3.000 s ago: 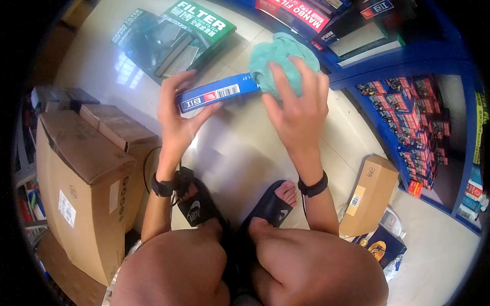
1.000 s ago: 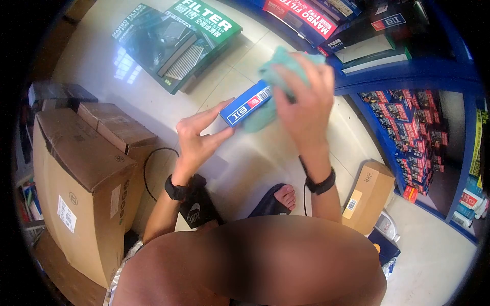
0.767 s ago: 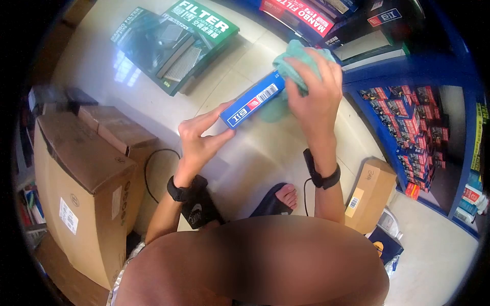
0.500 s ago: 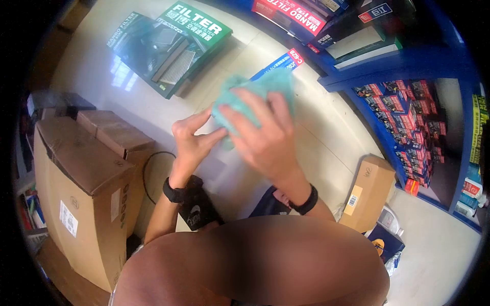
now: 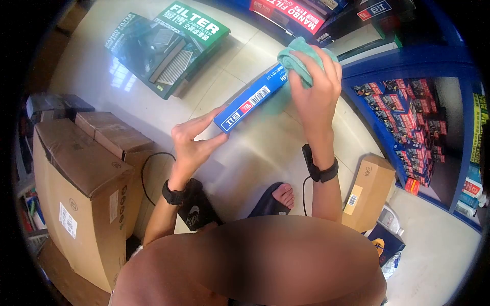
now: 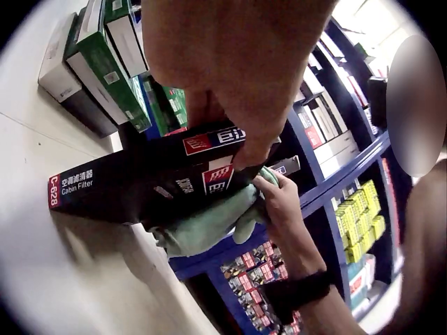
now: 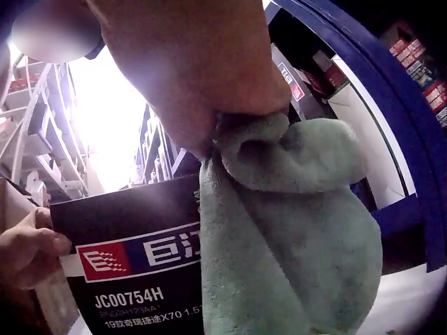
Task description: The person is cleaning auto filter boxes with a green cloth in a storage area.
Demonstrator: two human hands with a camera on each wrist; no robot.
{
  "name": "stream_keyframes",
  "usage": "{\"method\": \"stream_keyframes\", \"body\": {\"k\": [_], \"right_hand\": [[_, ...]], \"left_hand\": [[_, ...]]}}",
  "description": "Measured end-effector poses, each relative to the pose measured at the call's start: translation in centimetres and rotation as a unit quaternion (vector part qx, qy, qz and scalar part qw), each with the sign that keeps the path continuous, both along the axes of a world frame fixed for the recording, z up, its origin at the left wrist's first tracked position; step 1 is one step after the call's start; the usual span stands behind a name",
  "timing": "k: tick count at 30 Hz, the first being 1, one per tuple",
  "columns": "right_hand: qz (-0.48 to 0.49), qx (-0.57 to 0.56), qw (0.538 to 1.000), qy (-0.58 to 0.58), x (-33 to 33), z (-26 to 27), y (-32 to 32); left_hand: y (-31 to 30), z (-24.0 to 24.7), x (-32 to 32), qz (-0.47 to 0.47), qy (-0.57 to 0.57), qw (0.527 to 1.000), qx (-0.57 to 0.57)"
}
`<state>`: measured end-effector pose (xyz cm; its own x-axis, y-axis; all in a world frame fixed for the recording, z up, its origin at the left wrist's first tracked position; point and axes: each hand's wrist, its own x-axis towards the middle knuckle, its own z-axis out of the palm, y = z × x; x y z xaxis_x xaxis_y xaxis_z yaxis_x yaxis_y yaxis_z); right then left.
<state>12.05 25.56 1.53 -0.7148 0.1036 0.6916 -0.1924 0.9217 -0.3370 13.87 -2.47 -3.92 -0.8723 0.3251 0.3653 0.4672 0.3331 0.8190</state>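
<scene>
In the head view a narrow box with a blue side (image 5: 250,100) is tilted up to the right above the floor. My left hand (image 5: 191,148) pinches its lower left end between thumb and fingers. My right hand (image 5: 316,94) grips a green cloth (image 5: 295,58) at the box's upper right end. The left wrist view shows the box's black side (image 6: 105,178) marked C-628, with the cloth (image 6: 202,227) along its edge. In the right wrist view the cloth (image 7: 300,230) hangs in folds from my right hand (image 7: 202,63) and covers part of the black face (image 7: 133,300).
Green filter boxes (image 5: 204,30) lie on the floor ahead. Cardboard boxes (image 5: 81,158) stand at the left, and a smaller carton (image 5: 370,191) is at the right. A blue shelf (image 5: 408,66) with many small boxes runs along the right side.
My right hand with the cloth has moved from near my left hand up and right to the box's far end, uncovering the blue side. My left hand keeps its hold.
</scene>
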Motion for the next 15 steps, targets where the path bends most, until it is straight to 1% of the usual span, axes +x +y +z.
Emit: {"method": "stream_keyframes", "body": {"k": [2, 4, 8, 10, 11, 12, 13, 14, 15], "right_hand": [[-0.023, -0.021, 0.999, -0.009, -0.1, 0.1, -0.1], [-0.031, -0.016, 0.999, -0.004, 0.3, -0.2, 0.1], [-0.037, -0.019, 0.999, -0.006, 0.8, -0.1, -0.2], [-0.039, -0.021, 0.999, -0.003, 0.8, -0.1, -0.2], [-0.041, -0.024, 0.999, -0.001, 1.0, 0.0, -0.4], [-0.040, -0.024, 0.999, 0.002, 1.1, 0.0, -0.4], [-0.043, -0.027, 0.999, -0.003, 1.2, -0.2, -0.3], [-0.045, -0.028, 0.999, -0.005, 1.3, -0.2, -0.2], [-0.045, -0.028, 0.999, -0.004, 1.4, -0.2, -0.1]], "left_hand": [[-0.1, 0.1, 0.0, 0.003, -0.006, 1.000, 0.005], [-0.4, 0.1, 0.1, -0.017, -0.031, 0.999, -0.004], [-1.1, 1.5, -0.4, -0.031, -0.009, 0.999, -0.034], [-1.5, 2.2, -0.1, 0.008, -0.087, 0.994, -0.065], [-1.9, 2.6, -0.1, 0.008, -0.085, 0.994, -0.068], [-2.3, 2.9, -0.3, -0.004, -0.203, 0.971, -0.127], [-2.7, 3.0, -0.5, -0.016, -0.319, 0.930, -0.184], [-3.3, 2.5, -0.5, -0.015, -0.316, 0.931, -0.183], [-3.6, 2.5, -0.5, -0.090, -0.410, 0.906, -0.056]]}}
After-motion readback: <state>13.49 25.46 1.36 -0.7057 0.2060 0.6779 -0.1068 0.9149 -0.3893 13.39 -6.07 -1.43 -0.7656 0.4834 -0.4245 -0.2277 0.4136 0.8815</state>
